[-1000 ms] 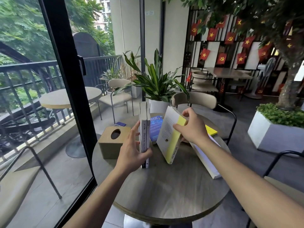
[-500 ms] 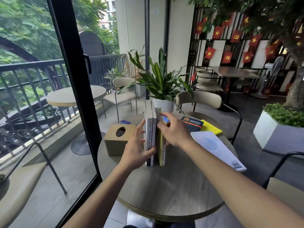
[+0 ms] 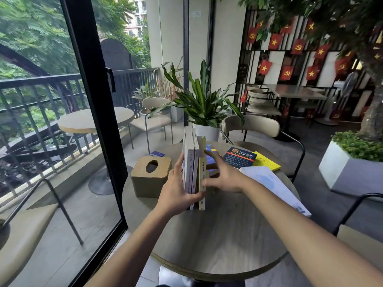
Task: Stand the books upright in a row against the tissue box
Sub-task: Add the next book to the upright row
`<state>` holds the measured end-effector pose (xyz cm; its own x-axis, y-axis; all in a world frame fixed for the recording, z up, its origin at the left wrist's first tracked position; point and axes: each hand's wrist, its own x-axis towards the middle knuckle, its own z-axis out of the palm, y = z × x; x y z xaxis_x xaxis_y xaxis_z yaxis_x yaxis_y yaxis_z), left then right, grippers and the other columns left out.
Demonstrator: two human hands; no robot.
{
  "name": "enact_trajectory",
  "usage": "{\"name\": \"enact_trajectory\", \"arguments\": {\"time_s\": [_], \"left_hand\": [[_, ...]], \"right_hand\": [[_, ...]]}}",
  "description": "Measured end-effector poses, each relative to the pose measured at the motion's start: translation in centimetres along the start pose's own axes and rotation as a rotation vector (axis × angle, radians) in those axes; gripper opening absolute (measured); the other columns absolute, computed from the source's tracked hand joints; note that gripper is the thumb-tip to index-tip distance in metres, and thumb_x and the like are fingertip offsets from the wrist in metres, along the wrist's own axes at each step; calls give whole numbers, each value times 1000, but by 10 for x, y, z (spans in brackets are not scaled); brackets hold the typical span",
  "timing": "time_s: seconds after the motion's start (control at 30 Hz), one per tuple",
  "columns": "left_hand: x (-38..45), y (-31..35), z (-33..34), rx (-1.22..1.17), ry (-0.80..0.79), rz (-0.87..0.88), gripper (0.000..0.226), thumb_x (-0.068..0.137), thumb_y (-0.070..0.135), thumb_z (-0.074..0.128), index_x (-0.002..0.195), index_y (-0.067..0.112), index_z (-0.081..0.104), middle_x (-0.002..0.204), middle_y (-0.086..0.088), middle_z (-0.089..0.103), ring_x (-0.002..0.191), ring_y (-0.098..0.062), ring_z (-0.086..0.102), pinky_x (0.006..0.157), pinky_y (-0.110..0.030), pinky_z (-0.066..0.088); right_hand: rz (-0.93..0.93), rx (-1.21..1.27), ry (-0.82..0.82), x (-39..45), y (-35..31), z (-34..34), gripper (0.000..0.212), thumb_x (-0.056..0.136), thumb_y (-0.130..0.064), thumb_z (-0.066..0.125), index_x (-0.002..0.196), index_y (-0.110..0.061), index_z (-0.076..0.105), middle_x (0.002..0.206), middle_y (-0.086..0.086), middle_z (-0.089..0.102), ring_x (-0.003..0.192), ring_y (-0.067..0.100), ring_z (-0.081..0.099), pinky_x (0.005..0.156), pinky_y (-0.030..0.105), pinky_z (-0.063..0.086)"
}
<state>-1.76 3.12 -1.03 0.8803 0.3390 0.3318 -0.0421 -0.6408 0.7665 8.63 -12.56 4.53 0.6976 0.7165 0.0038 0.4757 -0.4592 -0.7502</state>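
Observation:
Two white books (image 3: 190, 160) and a yellow-spined book (image 3: 201, 172) stand upright together on the round table (image 3: 217, 241), a little right of the wooden tissue box (image 3: 150, 176), with a gap between. My left hand (image 3: 178, 189) clasps the row, fingers on its left face and thumb round the spines. My right hand (image 3: 222, 177) hovers just right of the yellow book, fingers spread and blurred. A blue book (image 3: 210, 157) lies flat behind it. A dark blue book (image 3: 239, 157), a yellow book (image 3: 266, 163) and a white book (image 3: 273, 186) lie flat at the right.
A potted plant (image 3: 204, 112) and a beige chair (image 3: 252, 125) stand behind the table. A black door frame (image 3: 97, 121) runs down the left. Another chair's black arm (image 3: 356, 206) is at the right. A small blue card (image 3: 156, 154) lies behind the tissue box.
My right hand stood the yellow book upright against the white books, then let it go and drew back to the right. My left hand kept its hold on the row.

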Motion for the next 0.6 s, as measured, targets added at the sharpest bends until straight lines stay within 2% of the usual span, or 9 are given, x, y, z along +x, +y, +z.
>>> {"name": "enact_trajectory", "arguments": {"time_s": [0.17,0.37,0.47,0.6], "left_hand": [[3,0,3,-1,0,3,123,62,46,87,156,45,7,138,1,52,113,-18,63,95,-44,53],[1,-6,5,-42,14,-18,122,63,36,86,156,42,7,138,2,56,115,-17,63,94,-46,54],[1,-6,6,-54,3,-24,122,64,34,85,155,44,5,136,0,57,114,-20,64,91,-48,55],[2,-7,5,-49,-10,-9,123,66,36,85,155,46,1,140,1,56,118,-16,62,94,-46,54]], "right_hand": [[-55,61,13,3,3,5,98,64,-33,73,142,-53,17,125,1,64,109,19,64,92,48,53],[-111,-1,19,6,4,8,101,64,-36,75,142,-58,14,127,-7,62,98,12,69,88,35,55],[-121,3,21,8,7,7,102,65,-35,77,142,-58,14,129,-5,61,99,14,68,90,38,54],[-140,42,-19,13,12,6,104,62,-40,78,141,-61,15,131,-5,59,97,10,69,89,37,55]]}}
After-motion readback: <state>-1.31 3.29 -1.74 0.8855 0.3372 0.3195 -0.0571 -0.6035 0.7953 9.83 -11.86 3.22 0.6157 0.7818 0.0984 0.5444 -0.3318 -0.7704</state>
